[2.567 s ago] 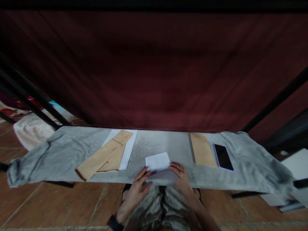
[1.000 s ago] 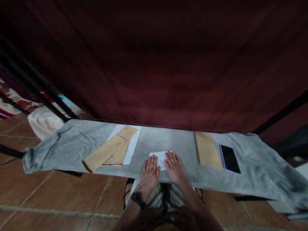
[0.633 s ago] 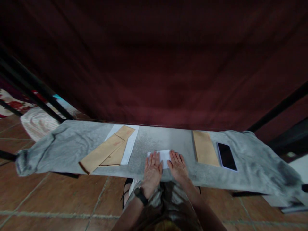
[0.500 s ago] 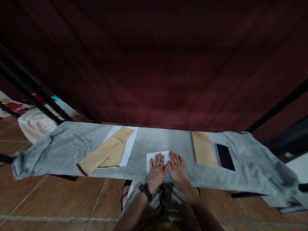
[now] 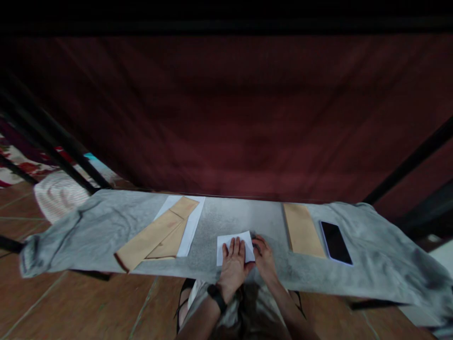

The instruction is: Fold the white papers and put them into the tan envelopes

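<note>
I've got the grey-draped tabletop point(image 5: 247, 217) across my view: brown envelopes point(image 5: 150, 236) at ten o'clock, phone point(image 5: 336, 242) at two. My left hand point(image 5: 232, 267) lies flat, fingers spread, on white paper point(image 5: 248, 246) at twelve; my right hand point(image 5: 265, 259) curls at its three-o'clock edge, pinching or not, I can't tell.

White rectangular paper point(image 5: 248, 247) lies on grey cloth point(image 5: 244, 215)

White paper point(image 5: 249, 249), tan envelopes point(image 5: 304, 231), mottled grey cloth point(image 5: 247, 218), lilac-rimmed black phone point(image 5: 336, 242), dark red curtain point(image 5: 240, 141)
</note>
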`<state>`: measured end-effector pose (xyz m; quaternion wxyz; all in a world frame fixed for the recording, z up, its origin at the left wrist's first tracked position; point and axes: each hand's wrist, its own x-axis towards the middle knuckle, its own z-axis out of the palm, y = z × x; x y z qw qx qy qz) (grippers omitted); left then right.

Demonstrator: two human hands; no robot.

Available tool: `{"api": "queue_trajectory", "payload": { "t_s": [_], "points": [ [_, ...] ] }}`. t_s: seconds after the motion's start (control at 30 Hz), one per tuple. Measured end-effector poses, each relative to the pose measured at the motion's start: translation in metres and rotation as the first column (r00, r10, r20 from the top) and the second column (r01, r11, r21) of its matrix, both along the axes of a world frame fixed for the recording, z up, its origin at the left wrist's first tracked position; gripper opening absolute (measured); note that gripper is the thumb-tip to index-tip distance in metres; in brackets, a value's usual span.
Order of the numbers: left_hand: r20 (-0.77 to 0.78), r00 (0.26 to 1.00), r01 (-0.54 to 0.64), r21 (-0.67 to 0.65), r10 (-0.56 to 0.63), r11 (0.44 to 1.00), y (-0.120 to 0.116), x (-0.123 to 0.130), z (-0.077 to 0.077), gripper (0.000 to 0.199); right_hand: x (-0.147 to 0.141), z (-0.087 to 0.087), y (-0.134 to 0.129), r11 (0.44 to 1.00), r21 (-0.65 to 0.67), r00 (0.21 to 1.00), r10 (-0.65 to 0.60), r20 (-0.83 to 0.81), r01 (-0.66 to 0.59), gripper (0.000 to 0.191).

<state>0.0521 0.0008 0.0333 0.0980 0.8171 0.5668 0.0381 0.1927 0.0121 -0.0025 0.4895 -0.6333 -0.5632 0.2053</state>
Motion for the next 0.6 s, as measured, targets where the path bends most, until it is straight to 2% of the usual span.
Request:
{"api": "queue_trajectory", "payload": {
  "t_s": [0.07,0.17,0.23,0.3,0.33,0.37,0.43,0.5,0.53,0.57,0.6],
  "points": [
    [0.025,0.999,-0.021,0.027,0.020,0.999,-0.002,0.004,0.002,0.067,-0.005,0.006,-0.001,0.997,-0.037,0.983,0.064,-0.174,-0.072,0.033],
    [0.103,0.992,-0.084,0.097,0.073,0.992,-0.004,0.009,0.009,0.055,-0.013,0.019,-0.005,0.977,-0.053,0.911,0.172,-0.376,-0.206,0.037],
    [0.222,0.970,-0.129,0.140,0.096,0.982,-0.001,0.010,0.018,0.049,-0.015,0.029,-0.007,0.974,-0.040,0.860,0.175,-0.479,-0.221,0.041],
    [0.435,0.893,-0.194,0.146,0.113,0.970,0.005,0.010,0.030,0.043,-0.015,0.039,-0.008,0.974,-0.040,0.805,0.161,-0.571,-0.224,0.048],
    [0.571,0.810,-0.246,0.119,0.137,0.962,0.009,0.009,0.038,0.039,-0.013,0.043,-0.008,0.973,-0.044,0.782,0.154,-0.604,-0.226,0.051],
    [0.707,0.686,-0.303,0.062,0.172,0.951,0.013,0.009,0.045,0.036,-0.012,0.046,-0.008,0.973,-0.051,0.772,0.145,-0.618,-0.223,0.053],
    [0.910,0.329,-0.379,-0.117,0.252,0.918,0.022,0.008,0.061,0.035,-0.009,0.049,-0.009,0.985,-0.071,0.802,0.087,-0.591,-0.159,0.058],
    [0.954,-0.051,-0.359,-0.294,0.296,0.886,0.028,0.007,0.071,0.036,-0.007,0.046,-0.010,0.993,-0.109,0.849,-0.024,-0.528,-0.039,0.065],
    [0.931,-0.197,-0.334,-0.357,0.306,0.872,0.029,0.007,0.073,0.037,-0.006,0.043,-0.010,0.992,-0.128,0.859,-0.079,-0.505,0.016,0.069],
    [0.900,-0.298,-0.314,-0.407,0.318,0.858,0.029,0.005,0.073,0.039,-0.006,0.039,-0.011,0.990,-0.133,0.864,-0.101,-0.494,0.040,0.072],
    [0.873,-0.356,-0.307,-0.447,0.334,0.840,0.029,0.004,0.070,0.042,-0.005,0.035,-0.011,0.990,-0.133,0.860,-0.103,-0.500,0.041,0.074]
  ]
}}
